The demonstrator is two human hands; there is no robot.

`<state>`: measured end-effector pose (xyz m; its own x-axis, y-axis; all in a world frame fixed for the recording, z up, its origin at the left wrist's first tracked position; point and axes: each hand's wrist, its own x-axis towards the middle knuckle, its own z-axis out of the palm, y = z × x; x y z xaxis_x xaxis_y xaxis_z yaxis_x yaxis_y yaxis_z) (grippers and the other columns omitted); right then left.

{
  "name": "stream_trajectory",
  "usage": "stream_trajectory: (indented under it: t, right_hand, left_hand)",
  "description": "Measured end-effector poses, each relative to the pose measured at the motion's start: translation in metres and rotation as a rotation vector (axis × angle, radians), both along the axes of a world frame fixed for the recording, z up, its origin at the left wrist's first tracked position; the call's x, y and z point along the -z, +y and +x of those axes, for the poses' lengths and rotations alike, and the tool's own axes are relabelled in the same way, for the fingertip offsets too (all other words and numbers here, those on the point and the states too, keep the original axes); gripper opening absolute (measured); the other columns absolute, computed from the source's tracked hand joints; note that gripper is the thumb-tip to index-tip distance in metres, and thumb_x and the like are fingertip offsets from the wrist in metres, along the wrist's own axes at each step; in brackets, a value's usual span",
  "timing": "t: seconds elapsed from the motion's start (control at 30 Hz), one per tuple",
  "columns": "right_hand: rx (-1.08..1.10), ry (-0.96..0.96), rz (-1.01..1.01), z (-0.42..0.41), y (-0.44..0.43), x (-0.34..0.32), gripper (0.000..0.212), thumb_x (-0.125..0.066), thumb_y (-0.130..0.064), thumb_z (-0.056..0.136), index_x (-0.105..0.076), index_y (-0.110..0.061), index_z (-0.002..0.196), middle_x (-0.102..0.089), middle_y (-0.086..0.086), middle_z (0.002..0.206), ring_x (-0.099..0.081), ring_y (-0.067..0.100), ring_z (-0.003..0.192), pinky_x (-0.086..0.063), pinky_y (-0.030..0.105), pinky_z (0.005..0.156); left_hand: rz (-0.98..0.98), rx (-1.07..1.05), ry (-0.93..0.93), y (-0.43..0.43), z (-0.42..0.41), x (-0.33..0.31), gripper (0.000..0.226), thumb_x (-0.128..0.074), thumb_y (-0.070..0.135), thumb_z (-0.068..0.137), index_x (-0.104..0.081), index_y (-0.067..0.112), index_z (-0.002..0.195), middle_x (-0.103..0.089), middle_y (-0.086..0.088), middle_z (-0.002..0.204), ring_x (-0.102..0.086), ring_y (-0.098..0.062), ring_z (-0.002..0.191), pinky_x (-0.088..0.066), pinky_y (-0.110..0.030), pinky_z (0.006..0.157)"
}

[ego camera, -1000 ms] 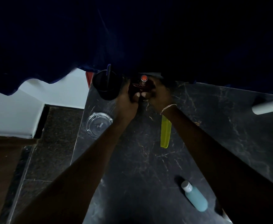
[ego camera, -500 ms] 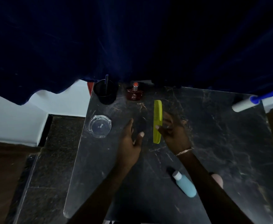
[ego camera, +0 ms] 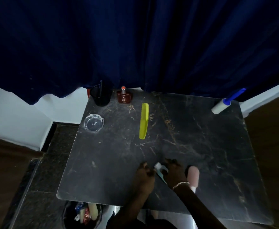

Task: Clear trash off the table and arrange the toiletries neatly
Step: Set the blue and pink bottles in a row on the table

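Sitting under the table's (ego camera: 102, 179) near edge, the bin (ego camera: 84, 214) is already holding wrappers, so the trash part is looking done. Both hands are closing around the small blue bottle (ego camera: 160, 172), left hand (ego camera: 144, 175) curled at its cap, right hand (ego camera: 174, 172) clasping its body; a pink tube (ego camera: 193, 176) is lying just beside. Farther off, comb (ego camera: 143, 120), ashtray (ego camera: 93, 123), perfume (ego camera: 124, 96), cup (ego camera: 100, 95) and lint roller (ego camera: 222, 105) are still lying scattered.
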<state>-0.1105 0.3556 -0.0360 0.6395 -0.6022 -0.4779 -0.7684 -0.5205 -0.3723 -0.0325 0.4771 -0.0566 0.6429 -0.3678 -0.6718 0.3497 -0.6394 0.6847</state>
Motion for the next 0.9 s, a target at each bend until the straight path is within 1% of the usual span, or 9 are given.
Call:
stream_trajectory:
  t: [0.1, 0.17, 0.23, 0.37, 0.5, 0.67, 0.73, 0.83, 0.9]
  right_hand:
    - [-0.033, 0.058, 0.008, -0.013, 0.004, 0.007, 0.048, -0.057, -0.03, 0.092, -0.052, -0.013, 0.137, -0.055, 0.01, 0.138, -0.054, 0.027, 0.127, -0.039, 0.031, 0.108]
    - [-0.041, 0.053, -0.001, -0.018, 0.004, 0.006, 0.046, -0.057, -0.023, 0.091, -0.052, -0.012, 0.135, -0.056, 0.01, 0.138, -0.056, 0.026, 0.127, -0.04, 0.029, 0.108]
    - [-0.039, 0.041, 0.019, -0.021, 0.005, 0.002, 0.046, -0.057, -0.021, 0.088, -0.054, -0.012, 0.133, -0.059, 0.01, 0.136, -0.057, 0.026, 0.126, -0.041, 0.029, 0.107]
    - [-0.021, -0.008, 0.064, -0.031, 0.004, -0.008, 0.037, -0.062, -0.022, 0.084, -0.061, -0.011, 0.119, -0.066, 0.01, 0.125, -0.062, 0.029, 0.117, -0.048, 0.031, 0.097]
    - [0.07, -0.145, 0.162, -0.036, 0.004, -0.015, 0.034, -0.067, -0.024, 0.084, -0.065, -0.012, 0.116, -0.07, 0.009, 0.117, -0.065, 0.027, 0.111, -0.051, 0.032, 0.093]
    - [0.205, -0.372, 0.247, -0.03, 0.0, -0.028, 0.033, -0.079, -0.02, 0.08, -0.068, -0.007, 0.109, -0.075, 0.008, 0.103, -0.071, 0.024, 0.096, -0.053, 0.029, 0.081]
    - [0.284, -0.468, 0.332, -0.027, 0.0, -0.035, 0.035, -0.08, -0.014, 0.08, -0.067, -0.005, 0.111, -0.074, 0.012, 0.101, -0.071, 0.026, 0.093, -0.056, 0.036, 0.083]
    - [0.371, -0.588, 0.494, -0.021, 0.003, -0.044, 0.033, -0.079, -0.003, 0.08, -0.064, -0.001, 0.11, -0.072, 0.02, 0.099, -0.068, 0.027, 0.084, -0.057, 0.043, 0.079]
    - [0.435, -0.628, 0.612, -0.018, 0.004, -0.05, 0.03, -0.078, -0.002, 0.081, -0.064, -0.002, 0.108, -0.07, 0.018, 0.098, -0.065, 0.026, 0.081, -0.056, 0.037, 0.066]
  left_hand:
    - [-0.04, -0.078, 0.164, -0.014, -0.024, -0.006, 0.024, -0.06, 0.005, 0.095, -0.064, 0.006, 0.118, -0.069, -0.012, 0.114, -0.071, -0.031, 0.105, -0.062, -0.042, 0.09]
    - [-0.089, -0.152, 0.247, -0.022, -0.038, -0.015, 0.017, -0.055, 0.0, 0.096, -0.068, 0.008, 0.104, -0.07, -0.013, 0.099, -0.071, -0.026, 0.086, -0.062, -0.027, 0.063]
    - [-0.121, -0.239, 0.289, -0.026, -0.046, -0.019, 0.019, -0.052, -0.004, 0.096, -0.069, 0.006, 0.096, -0.069, -0.011, 0.083, -0.068, -0.021, 0.069, -0.054, -0.02, 0.046]
    - [-0.176, -0.244, 0.276, -0.017, -0.06, -0.02, 0.02, -0.053, -0.007, 0.094, -0.072, -0.006, 0.103, -0.063, -0.003, 0.059, -0.054, -0.003, 0.039, -0.039, -0.016, 0.035]
    - [-0.237, -0.238, 0.245, -0.008, -0.063, -0.028, 0.017, -0.06, 0.001, 0.092, -0.076, 0.003, 0.095, -0.075, -0.002, 0.065, -0.064, -0.005, 0.048, -0.045, -0.017, 0.042]
    - [-0.278, -0.268, 0.009, -0.006, -0.054, -0.042, 0.026, -0.056, 0.0, 0.092, -0.075, 0.017, 0.098, -0.08, -0.012, 0.095, -0.076, -0.033, 0.095, -0.062, -0.051, 0.09]
    - [-0.316, -0.261, -0.116, -0.003, -0.052, -0.049, 0.035, -0.053, -0.006, 0.091, -0.072, 0.022, 0.102, -0.079, -0.01, 0.098, -0.075, -0.033, 0.097, -0.06, -0.055, 0.093]
    - [-0.325, -0.173, -0.343, 0.007, -0.048, -0.057, 0.051, -0.059, -0.006, 0.087, -0.067, 0.041, 0.105, -0.075, 0.012, 0.083, -0.071, -0.009, 0.083, -0.061, -0.035, 0.086]
    - [-0.338, -0.122, -0.441, 0.013, -0.044, -0.061, 0.06, -0.059, -0.009, 0.085, -0.067, 0.048, 0.104, -0.075, 0.017, 0.085, -0.069, -0.003, 0.083, -0.057, -0.022, 0.08]
